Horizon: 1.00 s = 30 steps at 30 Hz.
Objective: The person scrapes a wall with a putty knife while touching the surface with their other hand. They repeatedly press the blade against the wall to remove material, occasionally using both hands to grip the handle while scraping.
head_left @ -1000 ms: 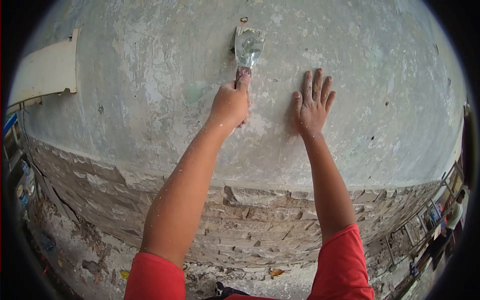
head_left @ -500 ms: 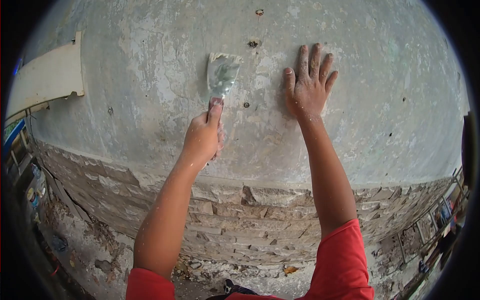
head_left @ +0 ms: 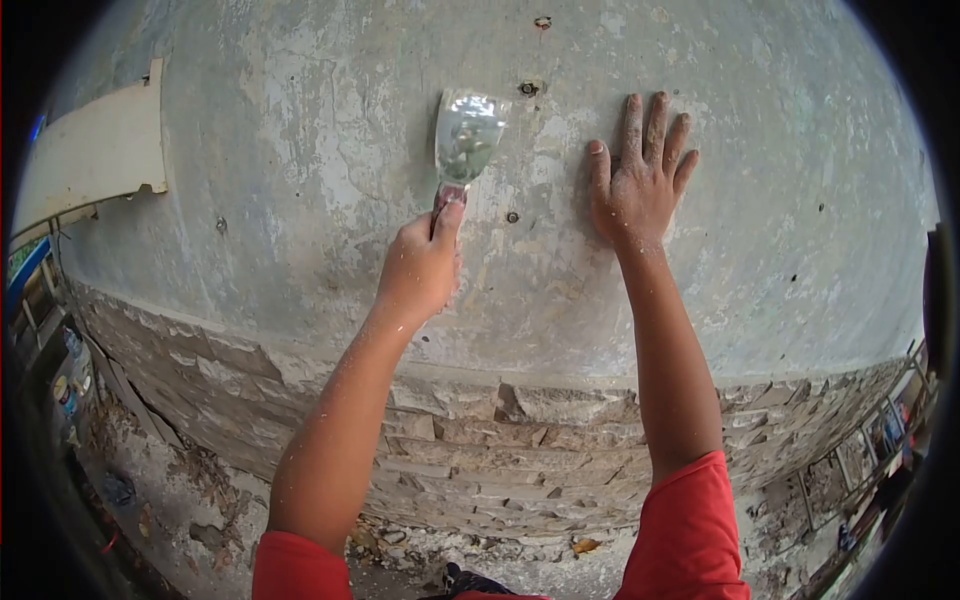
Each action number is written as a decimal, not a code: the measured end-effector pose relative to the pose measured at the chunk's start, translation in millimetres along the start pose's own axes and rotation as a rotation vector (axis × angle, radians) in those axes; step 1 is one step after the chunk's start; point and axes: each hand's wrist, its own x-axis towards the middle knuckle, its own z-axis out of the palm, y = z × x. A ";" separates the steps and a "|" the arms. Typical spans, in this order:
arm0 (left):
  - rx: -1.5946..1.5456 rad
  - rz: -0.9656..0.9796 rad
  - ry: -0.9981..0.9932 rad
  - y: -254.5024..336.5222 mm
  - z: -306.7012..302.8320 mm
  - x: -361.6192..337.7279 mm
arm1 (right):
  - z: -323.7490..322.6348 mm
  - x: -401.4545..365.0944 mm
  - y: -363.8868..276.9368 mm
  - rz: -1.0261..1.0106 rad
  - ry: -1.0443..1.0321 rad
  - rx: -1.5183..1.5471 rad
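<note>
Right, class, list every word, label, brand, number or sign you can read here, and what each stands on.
No readable text anywhere.
Broad, shiny metal scraper with a dark reddish handle: no legible marking.
Weathered grey-green plaster wall: no legible lettering.
Small, colourful items at the far left: too small and blurred to read.

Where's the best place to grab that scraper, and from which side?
I'd take the scraper by its handle, coming from below and closing around it with the thumb along its length. The handle is slim and points down towards the person, while the blade above is broad, thin and points up. The left hand holds it there, covering most of the handle.
</note>
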 end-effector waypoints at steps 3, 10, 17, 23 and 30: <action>0.243 0.223 0.068 2.1 -6.2 23.0 | 2.0 0.0 -1.0 -0.010 0.013 -0.001; 0.263 0.100 0.057 13.6 -20.1 21.8 | 0.7 1.6 -1.1 -0.011 0.022 0.027; 0.621 0.147 0.024 64.8 -66.9 35.1 | -1.9 0.2 0.7 -0.006 -0.004 0.039; 0.511 0.198 -0.015 63.8 -37.9 42.0 | -1.0 -0.5 0.2 -0.014 -0.004 0.039; 0.064 -0.070 0.068 -56.5 -91.9 -11.2 | 0.1 0.3 4.0 -0.027 -0.003 0.032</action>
